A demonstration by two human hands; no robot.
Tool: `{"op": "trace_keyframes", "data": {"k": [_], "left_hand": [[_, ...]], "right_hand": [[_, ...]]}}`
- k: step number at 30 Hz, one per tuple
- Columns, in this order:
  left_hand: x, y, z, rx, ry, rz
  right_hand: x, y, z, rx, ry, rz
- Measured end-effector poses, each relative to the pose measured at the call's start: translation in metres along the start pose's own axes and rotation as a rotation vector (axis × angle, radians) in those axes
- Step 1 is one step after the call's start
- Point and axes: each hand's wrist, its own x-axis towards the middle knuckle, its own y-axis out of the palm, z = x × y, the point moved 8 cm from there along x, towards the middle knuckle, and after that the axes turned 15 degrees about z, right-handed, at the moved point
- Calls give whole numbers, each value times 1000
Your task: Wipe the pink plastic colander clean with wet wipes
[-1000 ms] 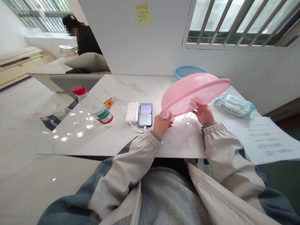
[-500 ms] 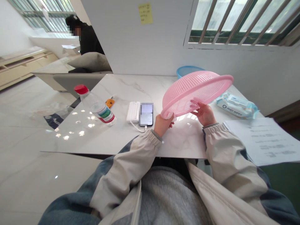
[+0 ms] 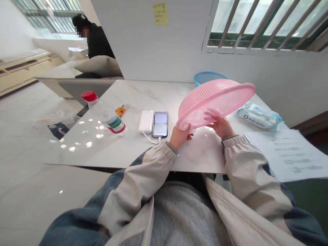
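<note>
A pink plastic mesh basket (image 3: 212, 97) is held tilted above the table, its opening turned toward me and to the right. My left hand (image 3: 180, 136) grips the near left rim, thumb on top. A small white piece, perhaps a wipe, shows at the rim under that thumb. My right hand (image 3: 220, 126) is at the basket's lower edge with its fingers stretched apart, overlapping the mesh; whether they touch it I cannot tell. Behind the pink basket stands a blue basket (image 3: 208, 76), partly hidden.
On the marble-look table are a red-capped bottle (image 3: 110, 118), an orange item (image 3: 120, 110), a white power bank (image 3: 145, 121) cabled to a phone (image 3: 160, 124), a wipes pack (image 3: 261, 116) and printed sheets (image 3: 292, 153). Another person (image 3: 98, 39) sits at the far left.
My right hand's fingers have shifted slightly left along the basket and spread more. The basket and left hand stay nearly in place.
</note>
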Motion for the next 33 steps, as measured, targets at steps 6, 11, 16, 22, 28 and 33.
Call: {"op": "trace_keyframes", "data": {"k": [6,11,16,22,28,33], "left_hand": [[-6,-6,-7,17,-26,-102],[-8,-8,-9,24,-13,-113],[-6,-7,-7,25,1,-87],[-5,-6,-8,4,15,-67],[-7,-3,-12,-1,3,-34],[-4,-1,-9,-33,10,-12]], "right_hand": [[-2,-21,9,-4,-116,-201],[0,-21,6,-82,-94,-150],[1,-21,5,-99,-90,-133],[-1,-12,5,-32,-57,-88],[-2,3,0,-60,26,58],[0,3,-6,-58,45,74]]}}
